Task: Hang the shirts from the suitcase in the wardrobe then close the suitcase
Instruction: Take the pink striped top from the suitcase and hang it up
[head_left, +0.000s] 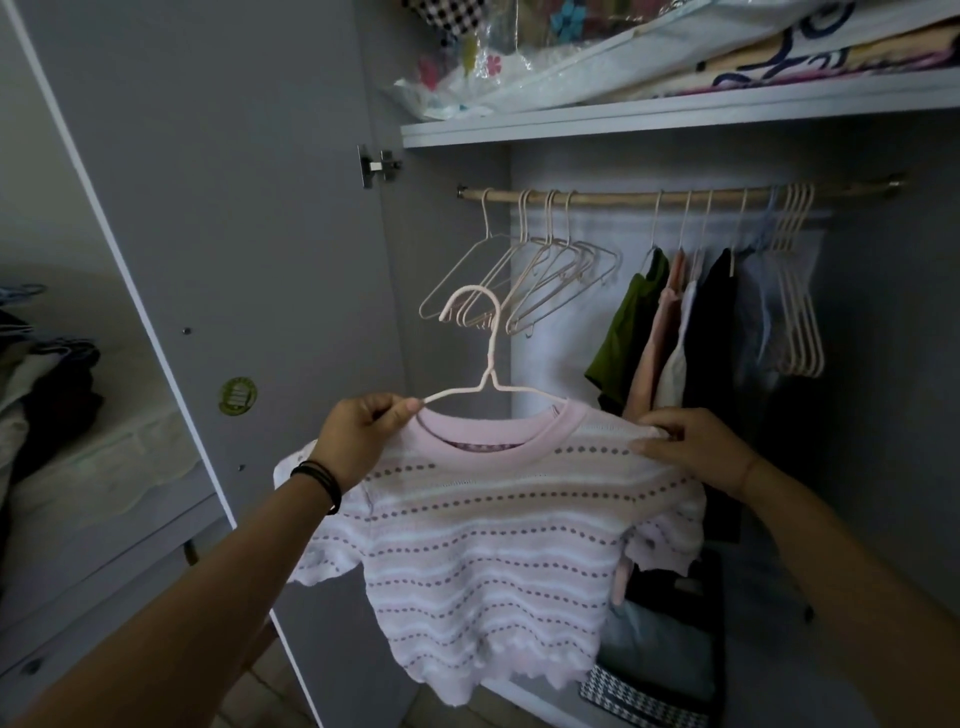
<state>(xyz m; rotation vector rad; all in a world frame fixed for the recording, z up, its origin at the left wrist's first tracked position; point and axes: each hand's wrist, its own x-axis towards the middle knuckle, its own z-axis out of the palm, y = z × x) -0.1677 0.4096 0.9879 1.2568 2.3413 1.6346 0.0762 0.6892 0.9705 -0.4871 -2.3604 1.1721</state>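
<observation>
Pink-and-white striped knit shirt is up in the air right in front of the open wardrobe, draped on a pale wire hanger whose hook stands upright above the neckline, lower than the wooden rail and not hooked on it. Left hand, black bands at the wrist, pinches the hanger's arm and the shirt's shoulder between thumb and curled fingers. Right hand has the other shoulder, fingers folded over the knit, thumb pressed against the fabric. Both sleeves hang free and the scalloped hem dangles.

On the rail, a bunch of empty hangers sits toward its left end, and hung garments follow toward the right: olive green, peach, white, black, pale blue. More bare hangers crowd the right end. The shelf above the rail carries plastic-wrapped patterned bedding that pokes out past its front edge. Down on the wardrobe floor, behind the shirt's right side, lie folded clothes. The wardrobe door stands open on the left with a round green sticker on its inner face
</observation>
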